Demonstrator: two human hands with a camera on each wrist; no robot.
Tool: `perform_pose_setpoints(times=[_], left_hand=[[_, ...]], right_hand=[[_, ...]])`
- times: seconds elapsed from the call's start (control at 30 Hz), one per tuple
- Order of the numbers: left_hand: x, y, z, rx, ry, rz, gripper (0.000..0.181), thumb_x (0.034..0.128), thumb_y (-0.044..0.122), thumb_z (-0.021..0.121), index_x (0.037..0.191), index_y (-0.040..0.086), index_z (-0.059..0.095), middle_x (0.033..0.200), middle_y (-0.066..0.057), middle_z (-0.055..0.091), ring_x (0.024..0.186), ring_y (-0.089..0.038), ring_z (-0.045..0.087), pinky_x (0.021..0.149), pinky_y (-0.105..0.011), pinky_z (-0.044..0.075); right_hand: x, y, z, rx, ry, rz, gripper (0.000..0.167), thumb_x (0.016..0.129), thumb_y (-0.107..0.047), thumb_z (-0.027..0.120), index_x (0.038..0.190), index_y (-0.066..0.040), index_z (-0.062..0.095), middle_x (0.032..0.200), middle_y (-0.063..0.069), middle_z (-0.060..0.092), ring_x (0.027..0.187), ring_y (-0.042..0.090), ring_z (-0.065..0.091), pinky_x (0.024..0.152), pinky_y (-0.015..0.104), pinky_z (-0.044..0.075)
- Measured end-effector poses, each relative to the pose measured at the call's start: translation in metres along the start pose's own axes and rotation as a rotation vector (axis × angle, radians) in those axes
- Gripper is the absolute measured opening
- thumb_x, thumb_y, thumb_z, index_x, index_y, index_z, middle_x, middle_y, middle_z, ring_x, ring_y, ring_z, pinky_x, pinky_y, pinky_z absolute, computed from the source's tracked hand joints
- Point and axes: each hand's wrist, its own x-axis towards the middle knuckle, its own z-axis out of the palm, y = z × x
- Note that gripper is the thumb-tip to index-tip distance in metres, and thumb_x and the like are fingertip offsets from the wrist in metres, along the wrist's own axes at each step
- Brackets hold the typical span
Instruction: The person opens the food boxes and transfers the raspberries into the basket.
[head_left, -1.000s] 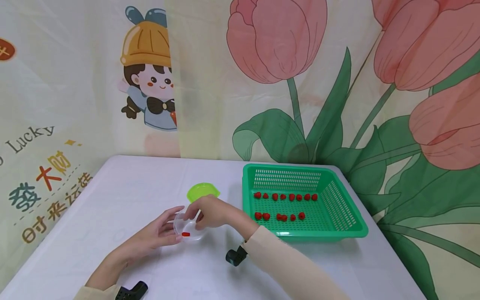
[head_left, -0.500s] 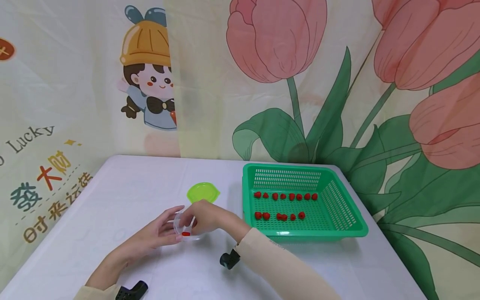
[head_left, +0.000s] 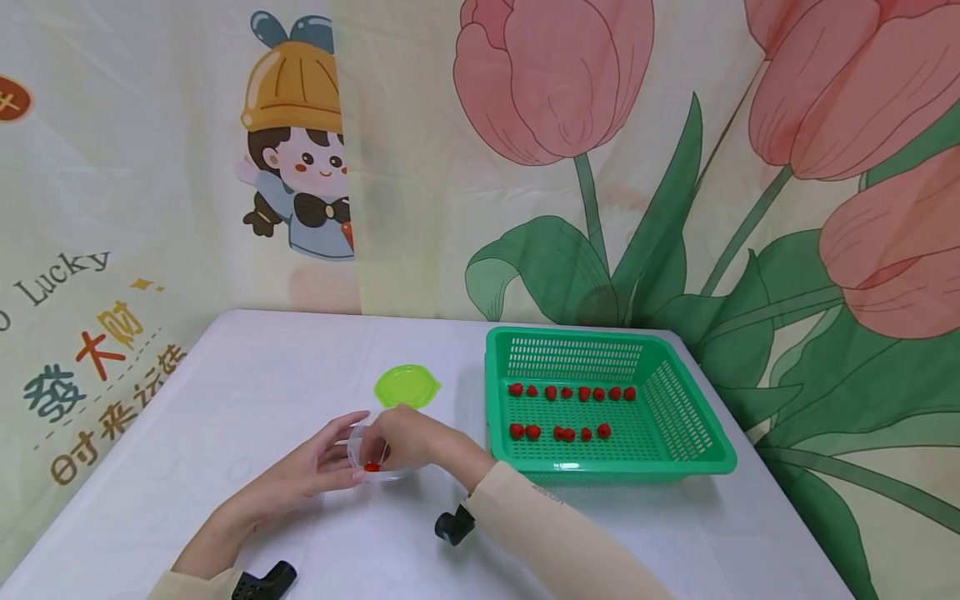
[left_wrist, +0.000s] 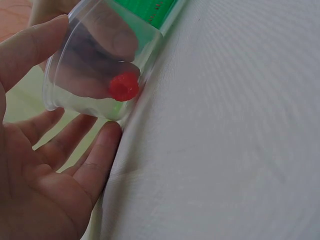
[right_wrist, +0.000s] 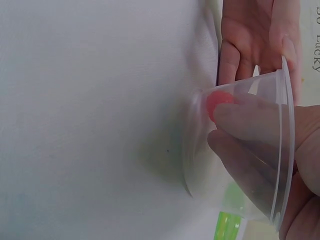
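A clear plastic cup [head_left: 390, 475] stands on the white table, with a single red raspberry [left_wrist: 124, 86] near its base. My left hand [head_left: 322, 462] holds the cup from the left: the thumb touches the rim and the other fingers rest on the opposite side. My right hand [head_left: 408, 437] reaches inside the cup from above. Its thumb and fingers [right_wrist: 225, 150] have a gap between their tips; the thumb tip overlaps the raspberry in the right wrist view. Whether it touches the fruit I cannot tell.
To the right of the cup, a green mesh basket [head_left: 705, 462] holds two rows of raspberries [head_left: 583, 393]. Behind the cup lies a bright green lid-like piece [head_left: 407, 386]. A printed cloth wall [head_left: 420, 208] rises beyond the table's far edge.
My right hand has moved down and left, deeper into the cup, uncovering more of the green piece. The left hand and cup have stayed in place.
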Motion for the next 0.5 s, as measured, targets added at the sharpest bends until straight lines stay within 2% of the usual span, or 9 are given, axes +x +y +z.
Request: perform_pose_setpoints(times=[0.13,0.5], left_hand=[[-0.0001,-0.0004,-0.0005,0.002,-0.001,0.002,0.087,0.1007,0.019,0.075,0.169,0.023,0.02,0.165,-0.02,0.03,0.149,-0.043,0.043,0.101,-0.015,0.048],[0.0013,-0.0019,-0.0002,0.004,0.0,0.016,0.089,0.0998,0.02,0.076,0.169,0.022,0.021,0.164,-0.02,0.033,0.147,-0.042,0.046,0.102,-0.017,0.048]], right_hand=[[0.002,-0.0006,0.0029,-0.016,0.013,0.004,0.014,0.093,-0.012,0.084,0.107,-0.013,0.083,0.095,-0.005,0.078,0.079,0.0,0.062,0.076,0.008,0.049],[0.0071,0.0014,0.01,-0.019,0.038,0.02,0.009,0.091,-0.01,0.085,0.099,-0.014,0.081,0.085,-0.008,0.073,0.077,0.001,0.059,0.074,0.007,0.047]])
